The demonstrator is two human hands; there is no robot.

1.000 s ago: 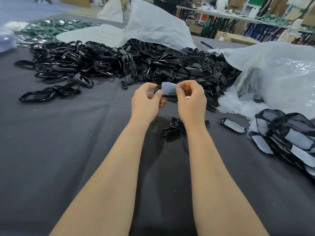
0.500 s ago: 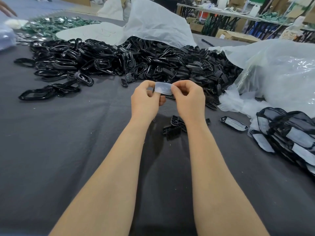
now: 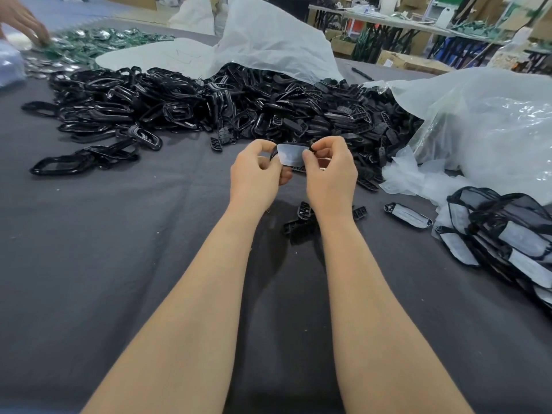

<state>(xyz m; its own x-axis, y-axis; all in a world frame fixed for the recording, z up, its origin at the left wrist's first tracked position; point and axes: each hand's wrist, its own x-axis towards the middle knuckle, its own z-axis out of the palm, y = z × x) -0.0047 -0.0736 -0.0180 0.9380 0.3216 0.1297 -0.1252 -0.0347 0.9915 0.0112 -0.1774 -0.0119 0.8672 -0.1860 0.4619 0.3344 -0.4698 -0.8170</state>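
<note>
A small black plastic frame with a pale grey film face [image 3: 291,155] is held up above the grey table cloth [image 3: 119,249] by both hands. My left hand [image 3: 257,177] grips its left end with curled fingers. Its right end is pinched between the thumb and fingers of my right hand [image 3: 330,174]. Behind them spreads a big heap of black plastic frames and small black parts [image 3: 209,106]. A few loose black parts [image 3: 301,219] lie on the cloth under my wrists.
A stack of black frames with grey film [image 3: 504,234] sits at the right, one single piece [image 3: 407,215] beside it. Clear plastic bags [image 3: 478,121] and a white sheet [image 3: 268,40] lie behind. Green parts [image 3: 89,37] and another person's hand [image 3: 24,22] are at the far left.
Both hands stayed together on the film-faced frame, shifting their grip slightly. Another person's hand has come into view at the far left corner.
</note>
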